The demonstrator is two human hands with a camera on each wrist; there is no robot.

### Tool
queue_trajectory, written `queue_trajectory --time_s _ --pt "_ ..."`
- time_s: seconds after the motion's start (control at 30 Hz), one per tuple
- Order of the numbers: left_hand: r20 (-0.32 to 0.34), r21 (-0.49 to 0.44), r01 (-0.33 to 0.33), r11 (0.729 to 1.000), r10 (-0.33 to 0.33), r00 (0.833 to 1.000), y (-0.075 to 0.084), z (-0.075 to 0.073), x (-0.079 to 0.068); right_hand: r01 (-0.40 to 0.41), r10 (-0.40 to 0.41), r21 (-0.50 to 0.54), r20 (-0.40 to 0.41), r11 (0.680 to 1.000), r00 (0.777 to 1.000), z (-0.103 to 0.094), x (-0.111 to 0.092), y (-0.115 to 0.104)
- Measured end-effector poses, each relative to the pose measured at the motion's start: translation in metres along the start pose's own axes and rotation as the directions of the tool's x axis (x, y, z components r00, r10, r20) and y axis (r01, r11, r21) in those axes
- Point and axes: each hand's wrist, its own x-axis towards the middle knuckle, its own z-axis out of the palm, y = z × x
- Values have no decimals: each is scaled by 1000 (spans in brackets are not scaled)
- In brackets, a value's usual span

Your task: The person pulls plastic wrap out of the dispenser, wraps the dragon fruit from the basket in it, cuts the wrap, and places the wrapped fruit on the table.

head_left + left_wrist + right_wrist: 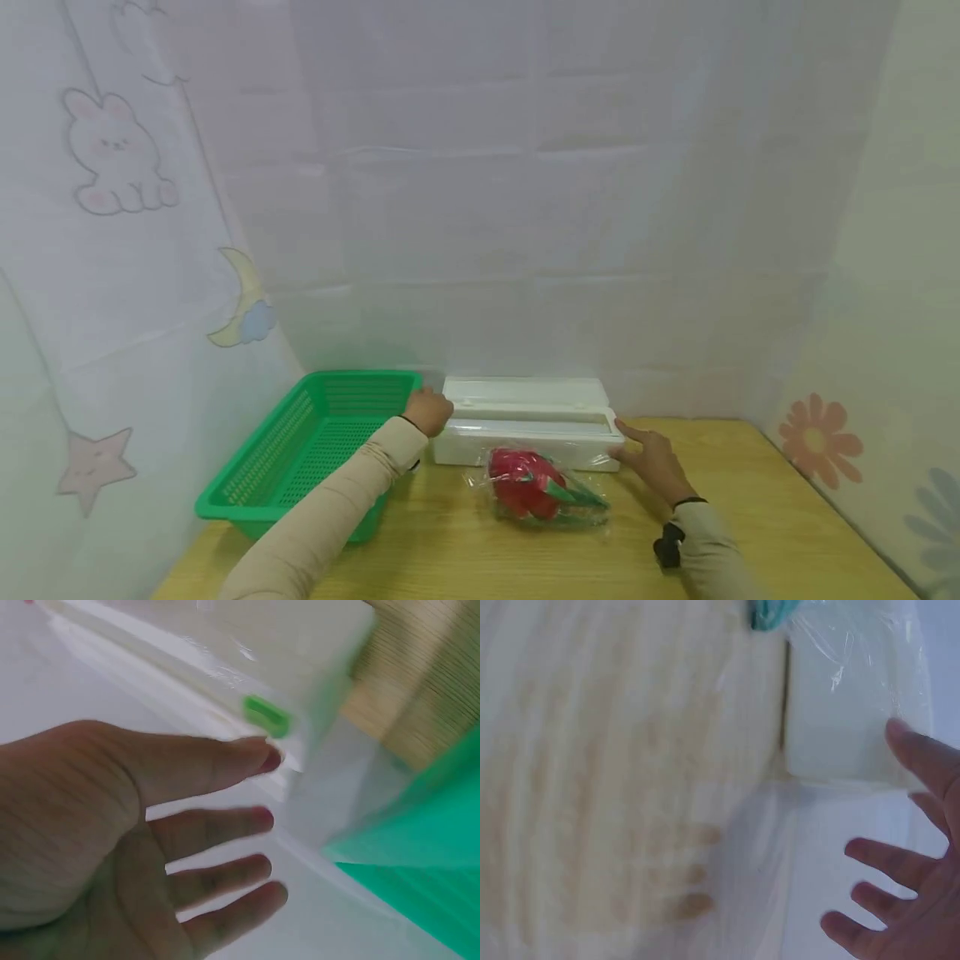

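Observation:
A long white box (525,451) stands against the back curtain, its lid (525,390) tilted up behind it. My left hand (431,412) is at the box's left end; in the left wrist view its fingers are extended, the thumb by a corner with a green tab (266,716). Near the right end is my right hand (654,463), fingers spread and thumb at the box's edge; whether it touches is hard to tell. In front of the box lies a red flower-like item with green leaves (525,483), wrapped in clear plastic.
A green plastic basket (217,505) with slotted walls stands left of the box, beneath my left forearm. Everything rests on a yellow wooden table (570,567). Printed white curtains (480,208) enclose the table at the back and sides.

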Motion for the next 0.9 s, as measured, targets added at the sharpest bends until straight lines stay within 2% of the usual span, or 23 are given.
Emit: queue_trajectory --time_s 0.1,0.13,0.2,0.27,0.33,0.37,0.43,0.53,0.63,0.73,0.83,0.9 --pt "-56 5 -41 999 41 998 10 -11 -8 24 -25 41 19 999 1000 -7 -1 4" --pt "-75 -5 -66 998 66 995 14 -14 -12 32 -32 45 2 998 999 -7 -3 5" --pt "-142 -49 -136 990 128 982 23 -18 -19 79 -78 13 -81 997 994 -5 -9 2" --pt "-201 -143 -218 966 187 961 35 -22 -27 132 -134 -23 -172 991 976 -1 -18 -9" --pt "-249 -231 -299 926 241 938 46 -24 -36 201 -205 -43 -210 979 956 3 -28 -24" --pt "-261 -282 -327 902 256 931 52 -24 -39 232 -234 -36 -196 972 952 5 -32 -32" --pt "-249 -380 -345 858 264 932 62 -20 -44 274 -272 10 -99 962 957 9 -40 -49" --pt "-220 -453 -318 833 241 945 74 -1 -46 286 -291 57 122 957 949 16 -47 -66" --pt "-230 -472 -299 829 212 950 85 22 -46 282 -277 24 280 959 919 25 -50 -73" --pt "-263 -463 -305 832 200 944 95 37 -46 276 -250 -34 330 961 910 32 -54 -74" --pt "-280 -469 -302 830 184 942 99 43 -45 250 -219 -52 335 967 917 36 -57 -75" --pt "-270 -487 -284 826 167 948 100 46 -46 233 -202 -55 334 971 921 39 -59 -77"
